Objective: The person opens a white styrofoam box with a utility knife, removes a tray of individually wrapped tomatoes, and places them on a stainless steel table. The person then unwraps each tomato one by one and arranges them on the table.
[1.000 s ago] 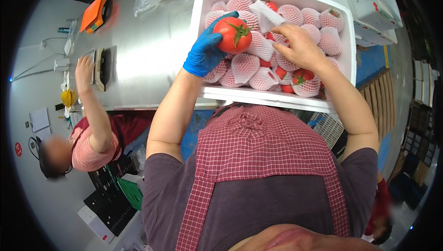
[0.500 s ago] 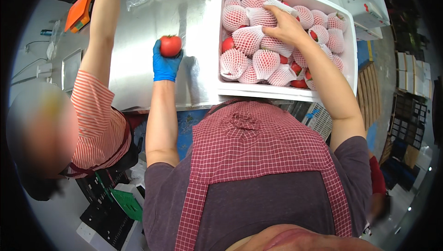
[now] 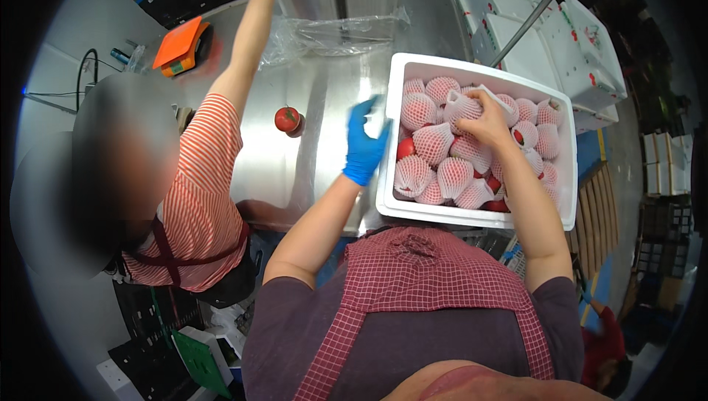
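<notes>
A white foam box [image 3: 389, 135] stands in front of me, filled with tomatoes in white foam nets. My bare right hand [image 3: 488, 119] reaches into it, thumb and fingers around a netted tomato [image 3: 459, 109] near the middle of the top layer. In its blue glove, my left hand [image 3: 365, 146] hovers just left of the box's wall, fingers spread, slightly blurred, with nothing in it. A bare red tomato [image 3: 287, 119] with its green stem end up sits on the metal table [image 3: 324, 91], well to the left of that hand.
At my left a person in a striped sleeve [image 3: 210, 132] stretches an arm across the table. Clear plastic film [image 3: 324, 36] lies at the far side, near an orange scale [image 3: 179, 45]. White boxes [image 3: 546, 39] are stacked beyond a slanting metal pole [image 3: 535, 14] at the far right.
My left hand has let go of the bare tomato, now on the table, and moved right toward the box. My right hand has closed around a netted tomato. The view has shifted.
</notes>
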Demonstrator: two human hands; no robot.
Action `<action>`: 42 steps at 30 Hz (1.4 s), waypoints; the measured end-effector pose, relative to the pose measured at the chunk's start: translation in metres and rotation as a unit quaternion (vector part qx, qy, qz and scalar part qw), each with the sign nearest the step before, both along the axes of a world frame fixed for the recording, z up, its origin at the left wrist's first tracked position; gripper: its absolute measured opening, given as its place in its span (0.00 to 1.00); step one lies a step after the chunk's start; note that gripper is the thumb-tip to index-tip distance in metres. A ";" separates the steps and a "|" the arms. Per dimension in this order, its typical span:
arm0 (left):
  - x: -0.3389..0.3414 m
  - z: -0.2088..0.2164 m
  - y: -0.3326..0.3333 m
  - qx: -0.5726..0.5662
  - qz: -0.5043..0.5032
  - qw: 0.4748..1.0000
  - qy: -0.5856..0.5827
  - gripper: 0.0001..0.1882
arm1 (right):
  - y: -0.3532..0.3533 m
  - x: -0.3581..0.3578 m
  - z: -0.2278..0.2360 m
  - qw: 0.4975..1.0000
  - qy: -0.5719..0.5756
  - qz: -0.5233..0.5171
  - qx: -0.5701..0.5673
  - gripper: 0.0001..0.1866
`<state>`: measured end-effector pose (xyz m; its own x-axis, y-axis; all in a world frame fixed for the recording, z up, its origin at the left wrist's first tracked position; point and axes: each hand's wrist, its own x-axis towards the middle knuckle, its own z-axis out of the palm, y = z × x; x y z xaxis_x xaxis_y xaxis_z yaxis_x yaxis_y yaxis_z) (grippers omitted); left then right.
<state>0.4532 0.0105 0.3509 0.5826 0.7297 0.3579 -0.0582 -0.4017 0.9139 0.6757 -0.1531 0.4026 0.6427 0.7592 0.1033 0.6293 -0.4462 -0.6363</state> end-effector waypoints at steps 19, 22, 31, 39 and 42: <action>0.071 0.035 -0.065 -0.218 -0.308 0.925 -0.042 0.32 | -0.039 -0.032 0.005 0.926 0.298 0.077 0.219 0.31; 0.071 0.032 -0.063 -0.194 -0.314 0.928 -0.045 0.35 | -0.039 -0.037 0.003 0.864 0.410 0.058 0.288 0.26; 0.067 0.030 -0.063 -0.038 -0.279 0.960 0.010 0.50 | -0.041 -0.013 -0.019 0.899 0.364 -0.027 0.243 0.13; 0.060 0.050 -0.060 -0.026 -0.322 0.946 0.010 0.51 | -0.036 -0.007 -0.032 0.905 0.320 -0.032 0.278 0.12; 0.064 0.039 -0.059 -0.045 -0.291 0.955 -0.024 0.43 | -0.032 -0.020 -0.016 0.918 0.295 -0.063 0.258 0.11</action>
